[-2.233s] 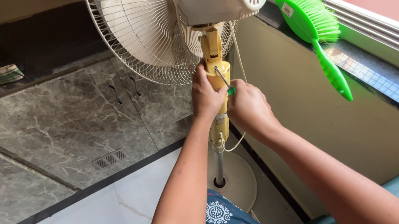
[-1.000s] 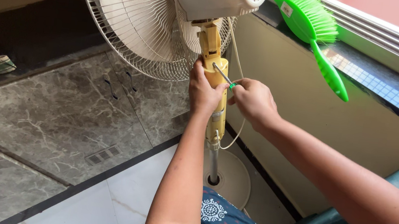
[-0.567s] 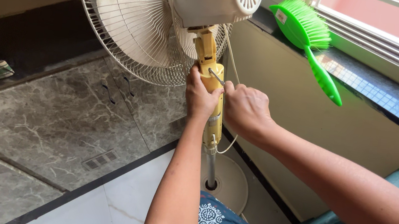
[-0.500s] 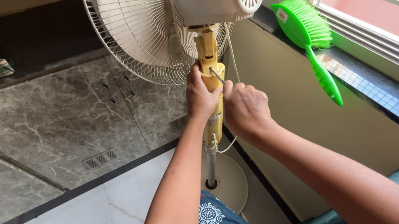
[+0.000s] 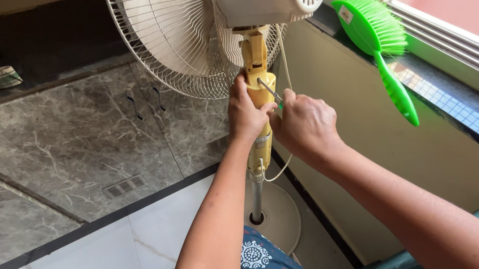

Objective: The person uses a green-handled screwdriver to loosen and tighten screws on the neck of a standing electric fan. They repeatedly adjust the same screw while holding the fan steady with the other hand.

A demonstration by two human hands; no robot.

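Seated low, a person works on a cream-white pedestal fan with a round wire guard (image 5: 167,24), whose yellow plastic neck column (image 5: 256,62) runs down the centre of the frame from the motor housing to a thin metal pole and a round pale base disc (image 5: 281,218) on the floor. Both hands are closed: the left hand (image 5: 245,113) is wrapped around the yellow column, bracing it, while the right hand (image 5: 306,125) grips a slim metal-shafted screwdriver with a green handle (image 5: 270,91), its tip set against the side of the column. The step looks best served by keeping the shaft square to the column, pressing firmly into the fastener and letting the bracing hand stop the fan from swaying; a tilted tip would likely slip. A pale cord (image 5: 278,159) loops just beside the column and is worth keeping out from under the tool. By count: one fan, one screwdriver, one cord, two hands, and one bright green plastic brush with a long handle (image 5: 377,41) lying on the dark window ledge (image 5: 473,114) at upper right, well apart from the work.
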